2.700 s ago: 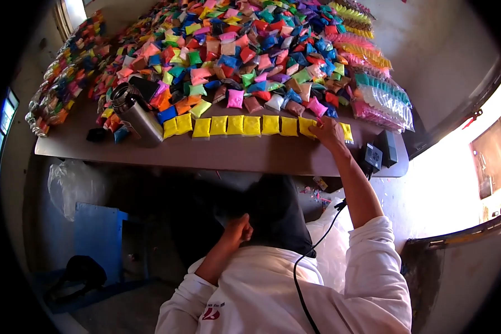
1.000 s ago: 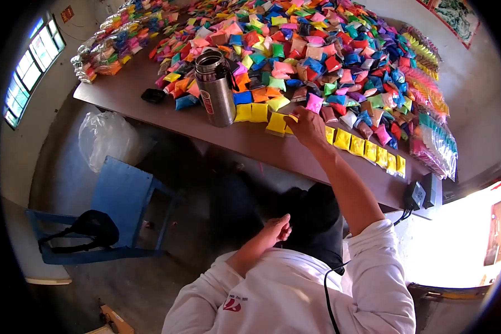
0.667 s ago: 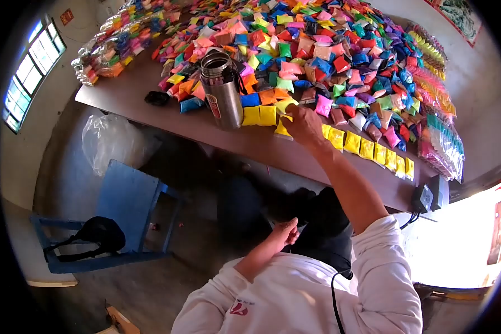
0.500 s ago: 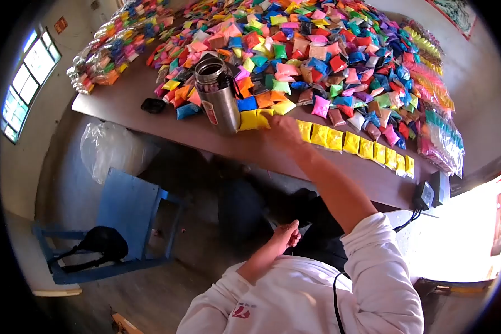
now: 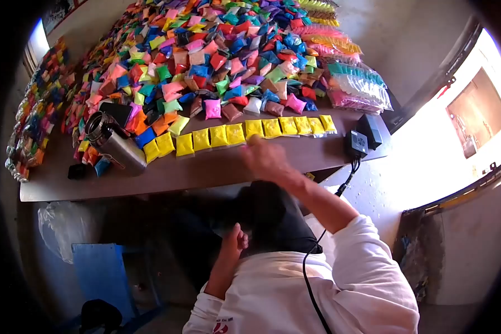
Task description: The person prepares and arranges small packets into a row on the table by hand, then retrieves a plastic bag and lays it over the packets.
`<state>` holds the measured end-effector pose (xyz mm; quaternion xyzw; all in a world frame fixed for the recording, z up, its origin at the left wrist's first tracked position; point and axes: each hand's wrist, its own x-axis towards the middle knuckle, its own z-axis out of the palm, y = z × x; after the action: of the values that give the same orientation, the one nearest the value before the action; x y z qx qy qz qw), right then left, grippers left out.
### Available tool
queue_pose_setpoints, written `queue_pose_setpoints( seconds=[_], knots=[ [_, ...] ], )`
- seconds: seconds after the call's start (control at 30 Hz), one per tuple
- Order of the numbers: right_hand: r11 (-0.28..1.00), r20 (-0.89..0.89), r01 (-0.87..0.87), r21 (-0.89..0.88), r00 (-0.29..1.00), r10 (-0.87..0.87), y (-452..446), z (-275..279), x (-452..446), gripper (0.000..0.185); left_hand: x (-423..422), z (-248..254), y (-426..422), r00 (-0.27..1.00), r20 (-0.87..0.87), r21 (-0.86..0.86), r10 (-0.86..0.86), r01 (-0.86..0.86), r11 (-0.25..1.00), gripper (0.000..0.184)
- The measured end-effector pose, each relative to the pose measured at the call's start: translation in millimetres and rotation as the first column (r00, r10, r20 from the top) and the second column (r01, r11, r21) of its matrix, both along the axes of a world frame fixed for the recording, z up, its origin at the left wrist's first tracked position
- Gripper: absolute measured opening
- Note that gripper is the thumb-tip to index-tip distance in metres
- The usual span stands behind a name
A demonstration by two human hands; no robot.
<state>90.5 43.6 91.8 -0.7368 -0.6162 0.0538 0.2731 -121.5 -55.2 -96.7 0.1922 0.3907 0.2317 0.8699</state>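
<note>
My right hand [image 5: 266, 160] reaches over the front of the table, an outstretched finger at the lower edge of a yellow packet [image 5: 254, 128] in the middle of a row. The fingers are slightly blurred, and I see nothing held in them. Several flat yellow packets [image 5: 219, 135] lie side by side in this row along the table front. Low by my lap is my left hand [image 5: 232, 245], its thumb up and its fingers curled in, with nothing visible in it. A steel flask [image 5: 117, 146] without a lid leans in view at the row's left end.
A large heap of small coloured packets [image 5: 206, 61] covers the back of the table [image 5: 206, 175]. Bagged packets [image 5: 36, 111] lie at the left, clear bags [image 5: 353, 83] at the right. Black boxes with cables [image 5: 357, 143] sit by the right corner. A blue chair [image 5: 103, 278] stands lower left.
My view has turned to the right. My right hand has moved rightward along the yellow row, away from the packets beside the flask. My left hand stays low by my lap.
</note>
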Motion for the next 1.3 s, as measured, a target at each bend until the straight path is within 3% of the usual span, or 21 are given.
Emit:
queue_pose_setpoints(
  seconds=[0.07, 0.1, 0.23, 0.3, 0.37, 0.43, 0.47, 0.57, 0.63, 0.67, 0.7, 0.77, 0.83, 0.9, 0.97, 1.03, 1.1, 1.13, 1.2, 1.23, 1.3],
  knots=[
    [0.992, 0.086, -0.008, 0.128, 0.996, -0.003, -7.2, -13.7, 52.5, 0.023, 4.0, 5.7, -1.5, 0.999, -0.046, 0.021, -0.013, 0.014, 1.0, 0.04],
    [0.999, 0.076, 0.024, 0.039, 0.997, -0.027, -6.2, -9.1, 73.9, 0.022, 5.3, 8.4, -4.2, 0.996, -0.091, 0.035, -0.025, 0.029, 0.999, 0.04],
    [0.986, 0.263, -0.052, 0.161, 0.965, 0.008, 18.8, 16.4, 127.7, 0.019, 12.6, 0.2, -4.0, 0.994, -0.106, 0.075, -0.018, 0.026, 0.997, 0.04],
    [0.951, 0.333, -0.153, 0.27, 0.941, 0.056, 41.7, 30.6, 148.9, 0.034, 13.6, -4.9, -1.8, 0.995, -0.091, 0.009, -0.05, 0.051, 0.999, 0.039],
    [0.962, 0.396, -0.129, 0.242, 0.918, 0.023, 56.2, 45.2, 169.2, 0.052, 14.7, -3.8, -1.4, 0.989, -0.143, 0.009, -0.026, 0.027, 1.0, 0.039],
    [0.944, 0.339, -0.13, 0.302, 0.941, 0.021, 55.6, 61.3, 184.8, 0.06, 14.9, -3.1, -0.5, 0.981, -0.192, 0.0, -0.011, 0.011, 1.0, 0.039],
    [0.936, 0.317, -0.108, 0.336, 0.949, -0.004, 42.9, 73.9, 186.8, 0.052, 13.3, -2.9, 0.5, 0.983, -0.182, 0.02, 0.009, -0.005, 1.0, 0.038],
    [0.863, -0.083, 0.04, 0.504, 0.997, 0.002, -9.5, 67.7, 203.3, 0.023, 12.7, 9.2, -2.4, 0.951, -0.305, 0.091, 0.059, -0.033, 0.995, 0.038],
    [0.893, -0.329, 0.033, 0.449, 0.935, 0.131, -67.7, 49.9, 222.7, 0.019, 15.7, 26.0, -6.6, 0.932, -0.358, 0.186, 0.046, 0.023, 0.982, 0.039],
    [0.943, -0.529, 0.112, 0.312, 0.845, 0.075, -108.4, 56.5, 214.2, 0.018, 13.4, 17.6, -5.4, 0.957, -0.291, 0.16, 0.012, 0.036, 0.987, 0.037],
    [0.958, -0.579, 0.159, 0.238, 0.816, 0.009, -146.7, 55.3, 210.3, 0.02, 12.8, 9.2, -2.3, 0.962, -0.272, 0.117, -0.001, 0.034, 0.993, 0.036],
    [0.988, -0.67, 0.031, 0.149, 0.738, 0.078, -215.1, 36.3, 219.4, 0.025, 15.2, -3.0, 0.1, 0.965, -0.262, 0.069, -0.021, 0.041, 0.997, 0.036],
    [0.995, -0.849, -0.072, -0.068, 0.528, -0.02, -277.0, 17.7, 219.2, 0.031, 23.4, -3.3, 0.5, 0.952, -0.305, 0.036, -0.041, 0.055, 0.998, 0.036],
    [0.938, -0.95, -0.287, -0.194, 0.294, -0.106, -322.7, 10.2, 198.3, 0.036, 30.1, 0.1, 2.2, 0.939, -0.341, 0.011, -0.048, 0.055, 0.998, 0.036],
    [0.665, -0.861, -0.554, -0.5, 0.402, -0.312, -342.3, 13.6, 171.7, 0.034, 35.5, 2.7, 3.0, 0.902, -0.419, 0.036, -0.108, 0.135, 0.99, 0.035],
    [0.377, -0.681, -0.571, -0.729, 0.555, -0.478, -351.3, 8.3, 139.8, 0.042, 38.5, 6.1, 1.7, 0.876, -0.465, 0.037, -0.127, 0.162, 0.986, 0.035],
    [0.101, -0.29, -0.275, -0.956, 0.935, -0.204, -380.7, -39.2, 130.6, 0.05, 39.0, 6.2, 2.3, 0.84, -0.538, 0.065, -0.067, 0.121, 0.991, 0.035],
    [0.099, -0.288, -0.273, -0.957, 0.936, -0.204, -391.6, -46.6, 128.7, 0.05, 36.4, 1.4, 3.8, 0.864, -0.5, 0.075, -0.054, 0.106, 0.992, 0.034],
    [0.241, 0.015, 0.045, -0.969, 0.992, -0.127, -405.0, -52.5, 127.1, 0.052, 31.3, -1.1, 2.5, 0.869, -0.493, 0.081, -0.036, 0.087, 0.993, 0.034],
    [0.241, 0.016, 0.046, -0.97, 0.992, -0.123, -404.0, -54.6, 127.0, 0.052, 30.4, 1.2, 1.7, 0.874, -0.485, 0.088, -0.019, 0.071, 0.994, 0.034],
    [0.336, 0.165, 0.247, -0.909, 0.953, -0.254, -400.0, -57.1, 123.7, 0.051, 29.9, 6.6, 0.7, 0.871, -0.49, 0.087, -0.026, 0.079, 0.993, 0.034]
  ],
)
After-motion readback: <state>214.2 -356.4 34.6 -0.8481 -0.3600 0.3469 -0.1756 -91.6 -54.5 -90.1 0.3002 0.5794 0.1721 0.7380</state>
